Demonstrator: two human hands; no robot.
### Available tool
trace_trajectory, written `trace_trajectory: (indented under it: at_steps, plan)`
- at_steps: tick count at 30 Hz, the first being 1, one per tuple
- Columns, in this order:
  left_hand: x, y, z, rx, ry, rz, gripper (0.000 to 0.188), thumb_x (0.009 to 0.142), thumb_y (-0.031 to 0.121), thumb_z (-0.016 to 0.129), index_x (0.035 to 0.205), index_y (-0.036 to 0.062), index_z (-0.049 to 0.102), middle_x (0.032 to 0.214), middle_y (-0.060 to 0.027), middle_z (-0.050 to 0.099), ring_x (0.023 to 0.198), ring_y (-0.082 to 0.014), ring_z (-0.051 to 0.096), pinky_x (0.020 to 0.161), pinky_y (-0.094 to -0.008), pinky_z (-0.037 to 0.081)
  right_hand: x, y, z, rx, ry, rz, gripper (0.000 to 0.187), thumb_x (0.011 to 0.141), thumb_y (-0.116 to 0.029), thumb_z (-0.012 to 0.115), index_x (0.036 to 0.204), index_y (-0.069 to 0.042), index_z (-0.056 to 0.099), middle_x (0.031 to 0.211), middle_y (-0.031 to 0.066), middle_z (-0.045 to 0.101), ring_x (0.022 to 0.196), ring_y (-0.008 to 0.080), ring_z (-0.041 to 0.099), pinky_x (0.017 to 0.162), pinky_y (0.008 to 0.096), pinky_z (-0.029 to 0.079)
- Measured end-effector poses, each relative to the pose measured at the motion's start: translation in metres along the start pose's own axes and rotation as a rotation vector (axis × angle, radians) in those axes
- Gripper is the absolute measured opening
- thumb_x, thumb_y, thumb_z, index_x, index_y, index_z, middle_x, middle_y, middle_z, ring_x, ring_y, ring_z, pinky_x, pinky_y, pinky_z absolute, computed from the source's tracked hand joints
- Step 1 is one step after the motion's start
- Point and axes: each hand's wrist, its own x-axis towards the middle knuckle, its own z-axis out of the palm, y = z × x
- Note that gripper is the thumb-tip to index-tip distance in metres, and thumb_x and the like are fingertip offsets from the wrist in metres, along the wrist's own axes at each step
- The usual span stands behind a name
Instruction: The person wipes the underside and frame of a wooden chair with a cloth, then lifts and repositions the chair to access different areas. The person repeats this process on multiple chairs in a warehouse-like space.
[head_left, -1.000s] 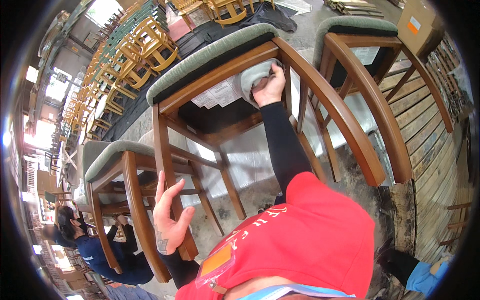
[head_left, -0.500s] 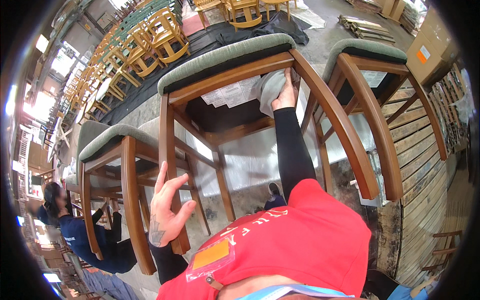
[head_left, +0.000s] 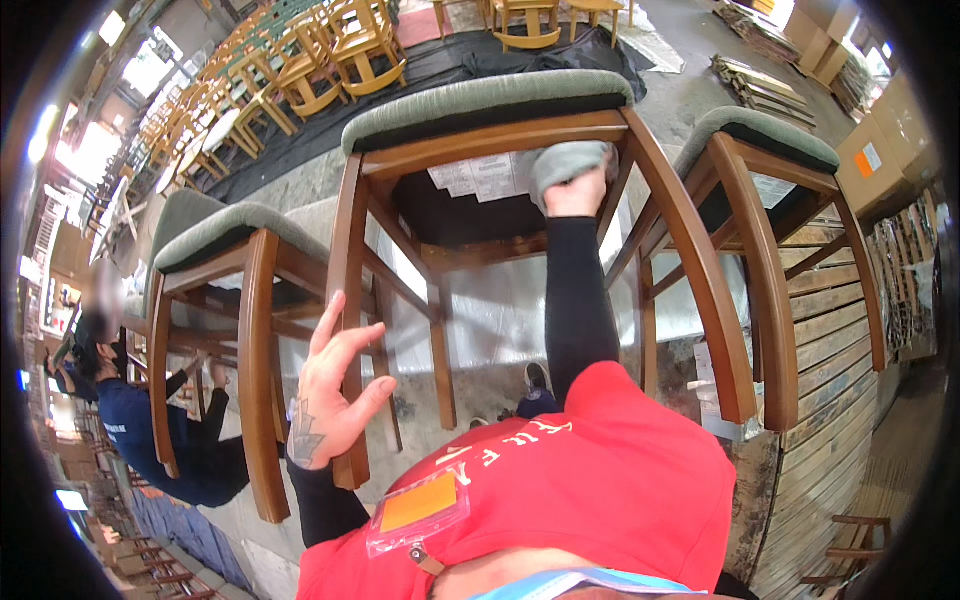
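Note:
A wooden chair (head_left: pixel 490 142) with a grey-green padded seat stands right in front of me, its brown legs reaching towards me and its dark underside with white paper labels (head_left: pixel 485 178) showing. My right hand (head_left: pixel 582 193) grips a grey cloth (head_left: pixel 562 163) and presses it at the inner right corner of the seat frame. My left hand (head_left: pixel 340 400) is open beside the chair's left leg (head_left: pixel 347 240), fingers spread. Whether its palm touches that leg, I cannot tell.
Similar padded chairs stand at the left (head_left: pixel 258 270) and right (head_left: pixel 735 200). A person in a dark blue top (head_left: pixel 150 435) works at the left. Many light wooden chairs (head_left: pixel 365 45) fill the back. Cardboard boxes (head_left: pixel 890 150) and slatted wood (head_left: pixel 825 370) lie to the right.
My right hand has turned over with the cloth, bunching it close to the frame's right corner. The left hand keeps its spread pose near the leg. My view has shifted slightly.

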Motion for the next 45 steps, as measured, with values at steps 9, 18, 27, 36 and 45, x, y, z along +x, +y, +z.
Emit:
trace_trajectory:
  at_steps: [9,18,27,36,45]
  plan:
    - [0.003,-0.001,-0.003,0.012,-0.038,-0.003,0.054,0.077,0.024,0.078,0.124,0.0018,0.065,0.125,-0.0167,0.066,0.148,-0.0359,0.033,0.114,-0.0465,0.033,-0.088,0.128,0.008,-0.368,-0.118,0.419,0.037,0.106,-0.042,0.047,0.113,-0.008,0.060,0.103,0.0043,0.065,0.097,0.0200,0.063,0.088,0.0402,0.052]
    - [0.000,-0.009,-0.003,-0.051,-0.037,-0.011,0.054,0.074,0.014,0.080,0.124,0.0016,0.065,0.126,-0.0157,0.065,0.148,-0.0382,0.033,0.117,-0.0469,0.032,-0.089,0.112,0.030,-0.076,-0.111,-0.097,0.058,0.105,-0.054,0.041,0.137,-0.007,0.052,0.130,0.0097,0.058,0.118,0.0265,0.059,0.104,0.0452,0.048]
    - [0.006,-0.016,0.002,-0.008,-0.008,0.066,0.062,0.067,0.024,0.081,0.122,-0.0004,0.066,0.117,-0.0175,0.069,0.142,-0.0457,0.040,0.114,-0.0503,0.035,-0.107,0.209,-0.062,-1.499,-0.663,-0.428,0.037,0.086,-0.015,0.062,0.118,0.002,0.053,0.098,0.0300,0.064,0.093,0.0442,0.061,0.084,0.0516,0.049]
    - [0.000,-0.017,0.003,-0.071,-0.011,0.033,0.060,0.070,0.021,0.079,0.123,-0.0013,0.065,0.117,-0.0175,0.069,0.144,-0.0439,0.038,0.113,-0.0485,0.035,-0.057,0.082,-0.178,-2.539,-1.233,-0.273,0.041,0.093,-0.018,0.053,0.132,-0.021,0.061,0.116,0.0189,0.066,0.117,0.0373,0.059,0.103,0.0505,0.046]
    - [-0.005,-0.021,0.007,-0.246,0.076,-0.016,0.050,0.079,0.009,0.071,0.128,0.0055,0.064,0.157,-0.0193,0.040,0.139,-0.0295,0.047,0.110,-0.0372,0.038,-0.081,0.021,-0.209,-2.335,-0.481,-0.172,0.038,0.080,-0.009,0.065,0.116,-0.002,0.060,0.105,0.0308,0.065,0.102,0.0460,0.064,0.088,0.0509,0.053]
